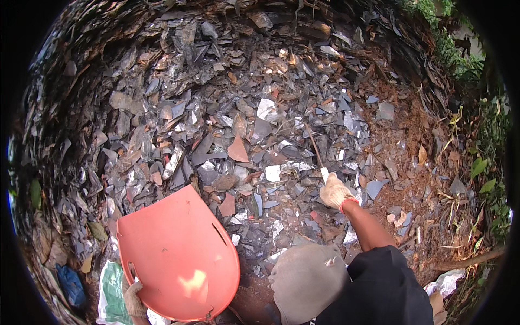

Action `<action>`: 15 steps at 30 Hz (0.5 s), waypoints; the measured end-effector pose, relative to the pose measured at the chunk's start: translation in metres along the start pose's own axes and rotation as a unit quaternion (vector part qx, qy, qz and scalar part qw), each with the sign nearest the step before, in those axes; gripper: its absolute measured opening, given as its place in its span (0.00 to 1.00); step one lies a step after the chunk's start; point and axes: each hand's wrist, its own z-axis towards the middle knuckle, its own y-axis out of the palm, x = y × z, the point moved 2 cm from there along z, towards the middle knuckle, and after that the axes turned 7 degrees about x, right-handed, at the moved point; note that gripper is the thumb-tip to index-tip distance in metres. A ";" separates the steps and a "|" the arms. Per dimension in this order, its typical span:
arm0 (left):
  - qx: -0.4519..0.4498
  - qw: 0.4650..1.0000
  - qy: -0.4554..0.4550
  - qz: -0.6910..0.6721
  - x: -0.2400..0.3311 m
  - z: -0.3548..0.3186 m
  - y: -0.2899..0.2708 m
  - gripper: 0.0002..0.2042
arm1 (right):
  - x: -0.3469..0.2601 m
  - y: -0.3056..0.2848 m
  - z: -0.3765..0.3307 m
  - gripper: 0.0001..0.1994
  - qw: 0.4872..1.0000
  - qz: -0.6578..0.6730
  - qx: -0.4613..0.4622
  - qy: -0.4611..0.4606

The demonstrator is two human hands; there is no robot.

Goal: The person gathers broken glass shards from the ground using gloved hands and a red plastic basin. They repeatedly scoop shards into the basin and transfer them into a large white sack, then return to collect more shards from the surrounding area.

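Note:
My left hand [135,299], in a pale work glove, grips the rim of a coral-red plastic scoop pan [168,249] by its side handle slot. The pan is tilted with its hollow toward me; a small twig and a sunlit patch show inside. My right hand [334,192], in a cream glove with a red cuff, is closed round the white handle of a thin hooked rod [315,145]. The rod's far end lies among broken slate-like pieces [260,130], and its exact tip is hard to make out. Near the rod lies a reddish triangular shard [238,149].
Layered shards rise in a bank [187,32] at the back and left. Brown loose soil [411,135] and green plants [482,168] edge the right. A green-white sack [112,292] and blue plastic bag [70,284] lie lower left. Grey cloth [309,284] fills the lower middle.

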 end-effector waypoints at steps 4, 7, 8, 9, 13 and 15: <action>0.047 0.997 0.066 0.007 0.007 -0.035 0.011 0.42 | 0.005 -0.035 -0.045 0.23 0.998 -0.033 0.020 -0.059; 0.015 0.997 0.060 0.050 -0.010 -0.050 0.009 0.36 | 0.004 -0.068 -0.015 0.22 0.990 0.038 0.134 -0.036; 0.020 0.997 0.051 0.052 -0.014 -0.053 0.012 0.36 | -0.002 -0.077 0.017 0.22 0.984 0.054 0.167 -0.023; 0.026 0.997 0.040 0.055 -0.018 -0.053 0.016 0.36 | -0.007 -0.087 0.057 0.22 0.977 0.069 0.200 -0.009; 0.022 0.998 0.004 0.064 -0.034 -0.044 0.034 0.35 | 0.008 -0.098 0.232 0.25 0.979 0.030 0.199 0.032; 0.033 0.997 -0.008 0.075 -0.035 -0.048 0.036 0.35 | -0.030 -0.079 0.258 0.23 0.984 -0.095 0.153 -0.013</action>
